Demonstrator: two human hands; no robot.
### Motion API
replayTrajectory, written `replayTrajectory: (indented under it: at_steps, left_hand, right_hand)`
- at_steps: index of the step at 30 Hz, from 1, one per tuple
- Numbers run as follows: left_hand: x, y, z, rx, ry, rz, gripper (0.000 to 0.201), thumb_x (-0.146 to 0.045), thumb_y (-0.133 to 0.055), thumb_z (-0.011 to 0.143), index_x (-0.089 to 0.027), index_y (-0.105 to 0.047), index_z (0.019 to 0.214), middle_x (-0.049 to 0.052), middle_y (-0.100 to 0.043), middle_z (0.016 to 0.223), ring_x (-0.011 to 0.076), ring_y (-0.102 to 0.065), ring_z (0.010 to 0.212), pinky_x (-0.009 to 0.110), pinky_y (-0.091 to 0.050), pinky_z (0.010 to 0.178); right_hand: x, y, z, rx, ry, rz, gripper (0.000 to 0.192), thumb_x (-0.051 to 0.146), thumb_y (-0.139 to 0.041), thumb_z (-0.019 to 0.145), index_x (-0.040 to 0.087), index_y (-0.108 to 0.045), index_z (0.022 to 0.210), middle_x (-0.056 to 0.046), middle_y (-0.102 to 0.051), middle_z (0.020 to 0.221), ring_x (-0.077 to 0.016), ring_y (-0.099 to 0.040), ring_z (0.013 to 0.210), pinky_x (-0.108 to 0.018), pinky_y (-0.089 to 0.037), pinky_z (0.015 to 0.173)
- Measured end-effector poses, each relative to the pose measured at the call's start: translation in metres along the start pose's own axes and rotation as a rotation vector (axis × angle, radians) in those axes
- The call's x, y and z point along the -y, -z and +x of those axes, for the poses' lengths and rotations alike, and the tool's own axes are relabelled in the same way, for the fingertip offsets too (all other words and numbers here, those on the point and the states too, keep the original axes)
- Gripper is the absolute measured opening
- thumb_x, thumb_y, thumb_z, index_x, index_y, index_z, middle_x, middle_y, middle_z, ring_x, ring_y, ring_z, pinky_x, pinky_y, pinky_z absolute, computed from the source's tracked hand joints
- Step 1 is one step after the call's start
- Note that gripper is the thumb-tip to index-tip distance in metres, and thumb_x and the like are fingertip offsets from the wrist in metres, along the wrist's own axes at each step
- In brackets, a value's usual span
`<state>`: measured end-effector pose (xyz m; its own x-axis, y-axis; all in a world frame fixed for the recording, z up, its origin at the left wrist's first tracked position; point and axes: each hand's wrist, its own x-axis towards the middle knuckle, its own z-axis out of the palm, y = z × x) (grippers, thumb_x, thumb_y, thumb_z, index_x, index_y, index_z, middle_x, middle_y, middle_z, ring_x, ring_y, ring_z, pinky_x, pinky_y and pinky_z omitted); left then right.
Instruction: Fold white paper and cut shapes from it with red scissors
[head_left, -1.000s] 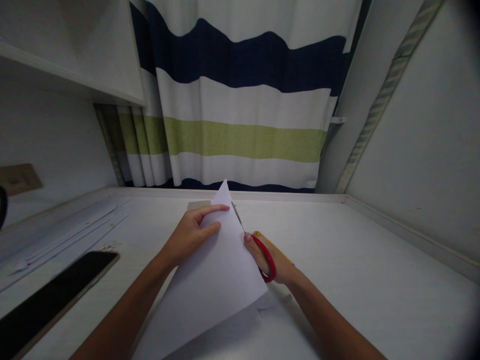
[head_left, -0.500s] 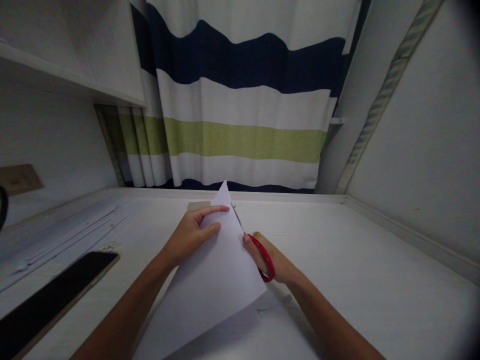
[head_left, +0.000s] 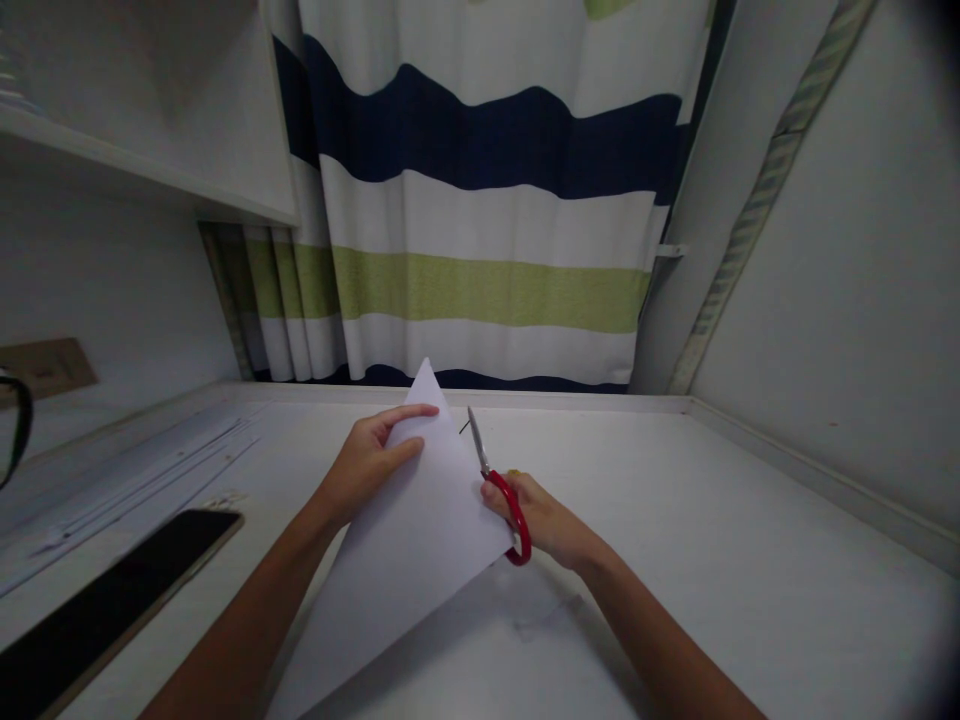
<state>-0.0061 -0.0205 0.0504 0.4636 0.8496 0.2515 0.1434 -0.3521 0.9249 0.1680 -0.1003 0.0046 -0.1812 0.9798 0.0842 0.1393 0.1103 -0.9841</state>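
Since the earlier pictures, the scissors have been drawn clear of the white sheet of paper: their blades, then hidden behind the sheet's right edge, are now seen bare beside it, pointing up and away, closed or nearly so. The sheet has been shifted a little to the left.

Nearest, the sheet is held tilted above the bench, its lower edge running out of view at the bottom, its pointed top corner towards the curtain. The left hand is laid on the sheet's upper left part, its fingers curled over the front and grasping it. The right hand is clenched on the red handles, just beside the sheet's right edge. A faint scrap seems to lie on the bench below that hand.

A cut along the right edge appears just ended. A new cut would call for the blades to be opened and set against the edge again while the sheet is kept taut.

Further left, a dark phone lies flat on the bench.
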Motion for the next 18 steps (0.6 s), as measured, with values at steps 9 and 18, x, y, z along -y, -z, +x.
replayTrajectory:
  at_steps: [9, 18]
  left_hand:
    - [0.004, -0.001, 0.002, -0.005, -0.017, 0.030, 0.037, -0.027, -0.049, 0.064, -0.020, -0.055, 0.101, 0.002, -0.061, 0.087, 0.0135, -0.056, 0.057, 0.024, -0.043, 0.050]
    - [0.009, -0.006, 0.003, 0.124, -0.027, -0.029, 0.032, -0.025, -0.050, 0.066, -0.019, -0.055, 0.097, 0.002, -0.059, 0.088, 0.0133, -0.055, 0.061, 0.023, -0.042, 0.051]
  right_hand:
    - [-0.015, 0.015, 0.015, -0.372, 0.107, 0.085, 0.032, 0.040, -0.049, 0.071, 0.011, -0.052, 0.083, 0.003, -0.043, 0.057, -0.0064, -0.037, 0.049, -0.020, -0.030, 0.045]
    - [-0.019, 0.012, 0.018, -0.402, 0.165, -0.047, 0.049, 0.034, -0.056, 0.067, 0.010, -0.044, 0.109, -0.004, -0.053, 0.082, -0.0129, -0.050, 0.077, -0.028, -0.038, 0.074]
